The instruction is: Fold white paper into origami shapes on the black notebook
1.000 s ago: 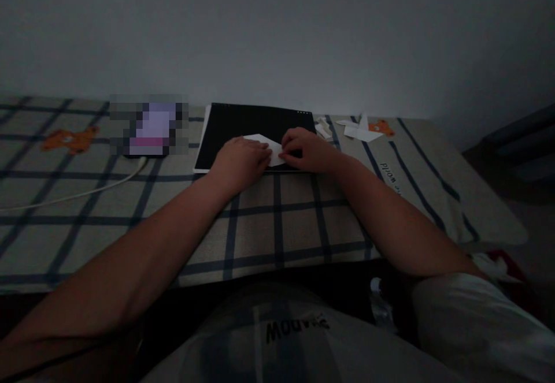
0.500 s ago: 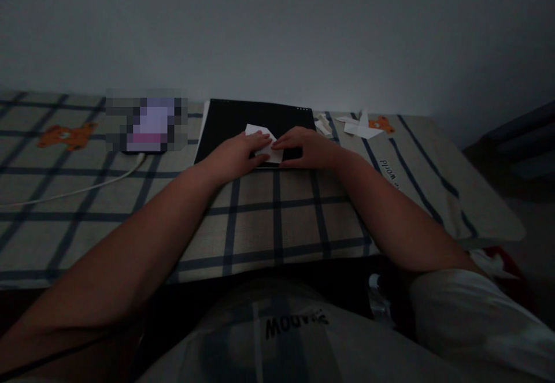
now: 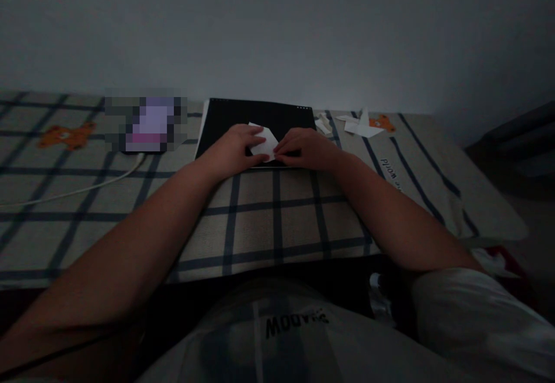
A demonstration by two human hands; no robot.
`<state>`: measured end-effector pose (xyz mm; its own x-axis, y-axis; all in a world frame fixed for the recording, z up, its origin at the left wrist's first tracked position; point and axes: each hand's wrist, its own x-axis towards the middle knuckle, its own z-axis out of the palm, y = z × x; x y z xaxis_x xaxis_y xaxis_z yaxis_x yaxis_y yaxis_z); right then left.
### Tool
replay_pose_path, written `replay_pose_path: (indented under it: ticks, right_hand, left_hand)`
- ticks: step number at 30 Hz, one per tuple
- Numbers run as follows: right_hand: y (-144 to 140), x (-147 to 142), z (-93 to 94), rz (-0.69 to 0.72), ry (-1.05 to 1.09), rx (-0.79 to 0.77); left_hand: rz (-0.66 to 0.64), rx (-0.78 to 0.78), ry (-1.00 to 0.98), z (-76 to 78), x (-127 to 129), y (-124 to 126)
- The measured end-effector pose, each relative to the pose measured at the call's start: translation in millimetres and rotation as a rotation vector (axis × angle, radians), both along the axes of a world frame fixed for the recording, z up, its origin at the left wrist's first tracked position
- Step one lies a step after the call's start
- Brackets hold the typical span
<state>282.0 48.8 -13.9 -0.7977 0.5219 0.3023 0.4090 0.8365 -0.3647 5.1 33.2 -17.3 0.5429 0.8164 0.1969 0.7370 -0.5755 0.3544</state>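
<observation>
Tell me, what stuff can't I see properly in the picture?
All in the head view:
Phone: its screen is blurred into blocky squares.
White paper: partly hidden by the left hand, so its whole shape doesn't show.
Cable: its far end is cut off by the picture's left edge.
Printed lettering: the rest seems hidden behind the right forearm.

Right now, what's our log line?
left hand: touching folded white paper | right hand: touching its right edge | underneath: black rectangular cover
</observation>
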Motion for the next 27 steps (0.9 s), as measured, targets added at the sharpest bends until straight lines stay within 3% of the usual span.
replay_pose_path:
  ticks: [7, 13, 27]
  right_hand:
    - [-0.9, -0.1, 0.4, -0.056, -0.041, 0.028]
    - [-1.3, 2.0, 0.3, 0.017, -0.014, -0.008]
    - [-2.9, -1.4, 6.2, 0.032, -0.019, -0.037]
  left_hand:
    - [0.069, 0.031, -0.018, -0.4, -0.7, -1.3]
    - [0.023, -0.01, -0.014, 1.9, -3.4, 1.6]
    - [-0.016, -0.059, 0.015, 5.4, -6.0, 0.9]
